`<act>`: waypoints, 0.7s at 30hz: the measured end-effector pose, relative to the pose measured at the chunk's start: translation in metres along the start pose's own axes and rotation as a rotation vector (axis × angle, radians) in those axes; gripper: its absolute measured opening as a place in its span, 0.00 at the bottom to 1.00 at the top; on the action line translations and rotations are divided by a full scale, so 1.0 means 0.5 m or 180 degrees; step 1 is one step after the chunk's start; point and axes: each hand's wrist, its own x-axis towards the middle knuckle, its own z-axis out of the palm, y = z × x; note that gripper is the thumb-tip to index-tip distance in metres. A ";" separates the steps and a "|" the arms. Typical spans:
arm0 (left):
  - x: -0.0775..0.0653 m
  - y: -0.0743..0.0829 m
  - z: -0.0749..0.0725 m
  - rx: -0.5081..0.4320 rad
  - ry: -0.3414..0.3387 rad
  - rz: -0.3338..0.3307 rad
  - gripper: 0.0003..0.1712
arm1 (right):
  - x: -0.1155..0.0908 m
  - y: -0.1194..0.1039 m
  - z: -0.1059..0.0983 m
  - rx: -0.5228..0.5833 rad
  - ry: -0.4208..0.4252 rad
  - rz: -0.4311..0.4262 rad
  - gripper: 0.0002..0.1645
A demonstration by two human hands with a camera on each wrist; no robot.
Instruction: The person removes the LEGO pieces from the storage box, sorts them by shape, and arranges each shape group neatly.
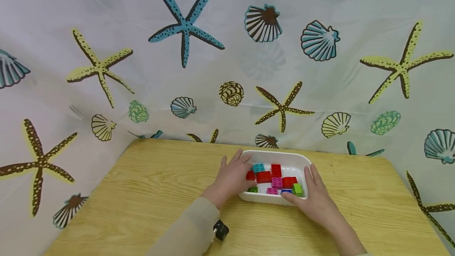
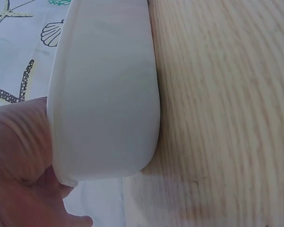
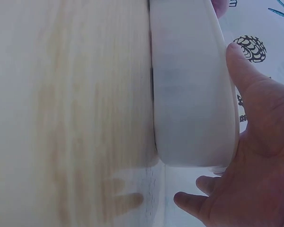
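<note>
A white oblong tray (image 1: 266,198) with rounded corners sits on the wooden table, holding several toy building bricks. Among them are a teal brick (image 1: 258,168), red bricks (image 1: 276,170), a magenta brick (image 1: 277,183), a blue brick (image 1: 286,191) and a lime green brick (image 1: 297,189). My left hand (image 1: 231,179) lies over the tray's left end, fingers spread, its thumb reaching inside over the rim. At the right end, my right hand (image 1: 320,200) rests against the tray with its thumb on the front rim and its fingers extended along the side. Both wrist views show the tray's outer wall (image 2: 106,94).
Pale wood-grained table (image 1: 153,185) surrounds the tray. Behind it and at both sides hangs a white cloth (image 1: 220,58) printed with starfish and shells. A small black device (image 1: 221,230) is worn at the left sleeve's cuff.
</note>
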 end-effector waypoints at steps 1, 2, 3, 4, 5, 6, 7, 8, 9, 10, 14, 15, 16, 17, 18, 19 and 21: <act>0.000 0.000 0.000 0.0010 -0.0010 -0.0003 0.33 | 0.000 0.000 0.001 0.0001 0.0001 0.0003 0.79; 0.000 0.001 0.000 0.0018 -0.0018 -0.0002 0.32 | 0.000 0.001 0.001 0.0001 0.0000 0.0006 0.78; -0.001 0.001 0.000 0.0031 -0.0020 0.0000 0.30 | 0.001 0.001 0.002 0.0002 -0.0001 0.0008 0.78; -0.001 0.001 0.000 0.0041 -0.0026 0.0003 0.29 | 0.001 0.002 0.002 0.0004 0.0001 0.0009 0.78; -0.001 0.002 -0.001 0.0044 -0.0028 0.0002 0.29 | 0.001 0.002 0.002 0.0004 0.0004 0.0005 0.78; -0.001 0.002 -0.001 0.0041 -0.0029 -0.0004 0.28 | 0.002 0.002 0.003 0.0003 0.0010 0.0001 0.78; 0.000 0.002 -0.002 0.0030 -0.0026 -0.0009 0.27 | 0.002 0.003 0.003 0.0004 0.0015 -0.0002 0.78; 0.001 0.002 -0.003 0.0023 -0.0022 -0.0018 0.27 | 0.002 0.003 0.003 -0.0003 0.0020 -0.0004 0.78; 0.002 0.003 -0.004 0.0012 -0.0019 -0.0028 0.26 | 0.002 0.003 0.004 -0.0006 0.0024 -0.0003 0.78; 0.003 0.003 -0.004 0.0004 -0.0015 -0.0038 0.26 | 0.002 0.004 0.004 -0.0008 0.0029 -0.0001 0.78; 0.008 0.007 -0.008 0.0055 -0.0004 -0.0080 0.25 | 0.002 0.005 0.006 -0.0017 0.0036 0.0007 0.78; 0.010 0.009 -0.009 0.0088 0.0000 -0.0083 0.25 | 0.003 0.005 0.007 -0.0018 0.0036 0.0009 0.78; 0.012 0.010 -0.009 0.0131 0.0002 -0.0086 0.25 | 0.003 0.005 0.007 -0.0019 0.0034 0.0010 0.78; 0.014 0.012 -0.010 0.0168 -0.0001 -0.0092 0.24 | 0.003 0.005 0.007 -0.0022 0.0032 0.0013 0.78; 0.016 0.014 -0.010 0.0206 -0.0008 -0.0102 0.23 | 0.004 0.005 0.007 -0.0026 0.0031 0.0016 0.78; 0.018 0.015 -0.009 0.0239 -0.0009 -0.0113 0.23 | 0.004 0.004 0.007 -0.0029 0.0029 0.0020 0.78; 0.022 0.019 -0.008 0.0282 -0.0012 -0.0142 0.21 | 0.003 0.004 0.006 -0.0034 0.0028 0.0028 0.78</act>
